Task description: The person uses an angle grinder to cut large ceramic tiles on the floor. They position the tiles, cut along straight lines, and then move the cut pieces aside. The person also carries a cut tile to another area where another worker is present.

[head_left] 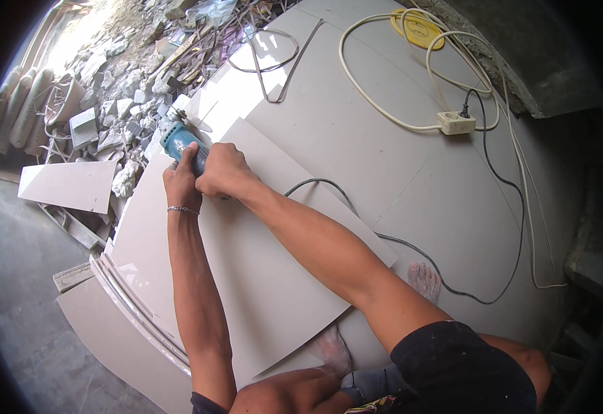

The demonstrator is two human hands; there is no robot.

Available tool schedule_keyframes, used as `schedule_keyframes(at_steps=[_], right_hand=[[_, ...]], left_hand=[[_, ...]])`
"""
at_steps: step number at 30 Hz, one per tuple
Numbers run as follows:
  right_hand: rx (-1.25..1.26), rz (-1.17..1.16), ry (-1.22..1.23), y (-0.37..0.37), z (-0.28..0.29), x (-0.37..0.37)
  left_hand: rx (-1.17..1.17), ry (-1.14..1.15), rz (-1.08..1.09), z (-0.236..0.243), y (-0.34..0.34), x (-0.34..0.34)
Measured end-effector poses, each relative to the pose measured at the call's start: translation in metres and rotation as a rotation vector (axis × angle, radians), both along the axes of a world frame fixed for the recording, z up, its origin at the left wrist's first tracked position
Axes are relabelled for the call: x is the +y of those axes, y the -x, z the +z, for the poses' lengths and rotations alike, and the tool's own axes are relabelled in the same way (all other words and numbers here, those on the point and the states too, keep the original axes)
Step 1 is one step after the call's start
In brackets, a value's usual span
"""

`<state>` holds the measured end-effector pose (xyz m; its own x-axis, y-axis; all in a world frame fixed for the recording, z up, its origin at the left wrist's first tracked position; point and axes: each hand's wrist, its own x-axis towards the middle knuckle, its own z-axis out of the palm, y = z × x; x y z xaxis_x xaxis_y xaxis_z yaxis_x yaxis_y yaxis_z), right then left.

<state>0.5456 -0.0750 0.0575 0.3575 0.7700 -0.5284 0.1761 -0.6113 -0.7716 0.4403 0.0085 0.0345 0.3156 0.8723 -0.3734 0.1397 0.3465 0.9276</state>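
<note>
Fingers (208, 181) of both hands are wrapped around a teal and dark, cylindrical power tool (178, 143) in the view I watch. I see the left hand (180, 188) gripping from the near side, its thumb laid up along the casing, while the right hand (228, 169) is closed over the rear part. A silvery chain bracelet (183, 210) circles the left wrist.

The tool sits over the far-left end of a large, pale beige, flat slab (274, 269), its head pointing at a heap of grey, broken rubble (125, 107) that crowds in close there. I cannot tell whether the head touches the slab.

Left of the heap I find bulging, off-white sacks (22, 117) and a pale, tapering offcut (74, 183). A thin, dark, bent strap (298, 62) lies beyond the slab. To the right, a cream, rectangular socket block (456, 124) sits on a looped cream cable (343, 58), with a round yellow plastic piece (418, 29) near the coils. From the block, a thin black cable (325, 181) winds past a dusty bare foot (425, 279) and over the slab, to where the right forearm hides it
</note>
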Motion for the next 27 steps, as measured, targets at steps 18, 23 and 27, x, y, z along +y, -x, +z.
schedule_keyframes(at_steps=[18,23,27], right_hand=[[-0.007,0.009,0.008,0.000,0.000,0.000],[-0.018,0.008,0.004,0.002,-0.006,0.004],[-0.097,-0.013,-0.069,0.003,-0.010,0.009]], left_hand=[[0.004,-0.005,-0.001,0.002,-0.001,-0.001],[0.018,-0.009,0.002,0.002,0.000,-0.002],[-0.014,-0.055,0.022,0.003,-0.003,0.003]])
